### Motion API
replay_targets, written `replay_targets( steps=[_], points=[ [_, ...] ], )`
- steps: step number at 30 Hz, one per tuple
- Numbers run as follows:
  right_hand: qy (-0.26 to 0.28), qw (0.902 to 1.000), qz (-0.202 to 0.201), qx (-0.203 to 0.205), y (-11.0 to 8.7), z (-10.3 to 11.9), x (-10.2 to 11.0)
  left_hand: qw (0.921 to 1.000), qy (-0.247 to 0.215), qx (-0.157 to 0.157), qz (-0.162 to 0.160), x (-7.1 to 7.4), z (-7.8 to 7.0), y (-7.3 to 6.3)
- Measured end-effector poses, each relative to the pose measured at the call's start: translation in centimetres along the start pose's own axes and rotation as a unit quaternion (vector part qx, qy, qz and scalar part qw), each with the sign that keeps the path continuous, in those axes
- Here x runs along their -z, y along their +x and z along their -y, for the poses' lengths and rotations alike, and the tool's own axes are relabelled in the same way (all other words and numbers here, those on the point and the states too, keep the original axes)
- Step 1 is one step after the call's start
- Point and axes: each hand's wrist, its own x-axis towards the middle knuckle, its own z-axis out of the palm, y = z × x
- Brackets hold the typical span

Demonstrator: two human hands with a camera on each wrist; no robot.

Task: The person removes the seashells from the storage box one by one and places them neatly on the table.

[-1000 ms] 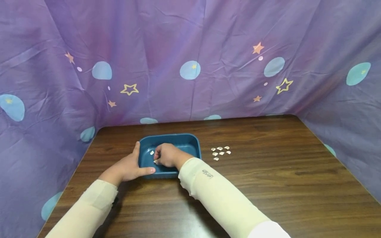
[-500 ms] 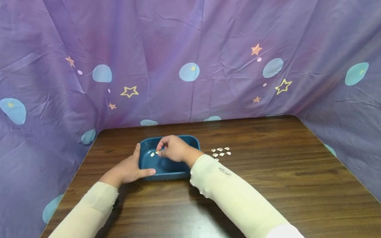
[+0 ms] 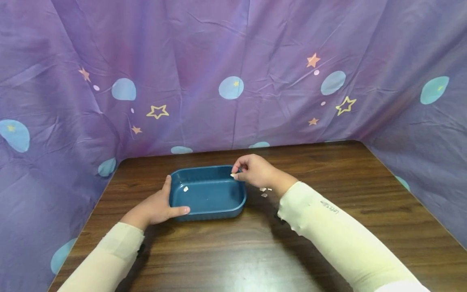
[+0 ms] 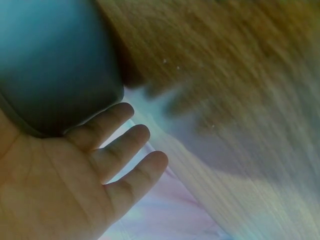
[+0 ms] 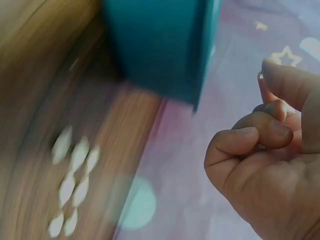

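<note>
A blue rectangular tray (image 3: 215,213) stands on the table with one small white shell (image 3: 185,189) inside, near its left end. My left hand (image 3: 152,206) lies against the left end, thumb along the front rim and fingers at the side. In the left wrist view three fingers (image 4: 122,152) extend straight beside the tray's end. My right hand (image 3: 259,171) is over the tray's right back corner, pinching another small white shell (image 3: 232,175) between thumb and forefinger; its other fingers are curled in.
Several similar white shells (image 5: 79,156) lie in rows on the wooden table (image 3: 328,227) to the right of the tray, partly hidden by my right hand in the head view. A purple patterned curtain (image 3: 197,61) closes off the back and sides.
My right hand has lifted a shell from inside the tray and carried it right to the tray's right edge. The left hand has stayed at the left end.
</note>
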Motion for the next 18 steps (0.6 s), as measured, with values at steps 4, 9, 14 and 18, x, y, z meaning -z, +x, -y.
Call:
replay_targets(
  steps=[4, 9, 14, 18],
  points=[
    [-0.023, 0.9997, -0.003, -0.005, -1.1, -1.9, 1.3, 1.0, 0.004, 0.003, 0.002, 0.1, 0.0, -0.2],
    [-0.033, 0.9993, 0.0, -0.014, -2.6, -4.5, 2.3, 1.0, -0.001, 0.0, 0.003, 0.1, 0.1, -0.1],
    [-0.041, 0.9985, 0.011, -0.034, -4.1, -6.9, 2.7, 1.0, 0.0, 0.002, 0.006, 0.1, 0.1, 0.0],
    [-0.058, 0.9963, 0.022, -0.059, -5.0, -8.6, 2.7, 1.0, 0.004, -0.001, 0.006, 0.1, 0.2, 0.3]
  ],
)
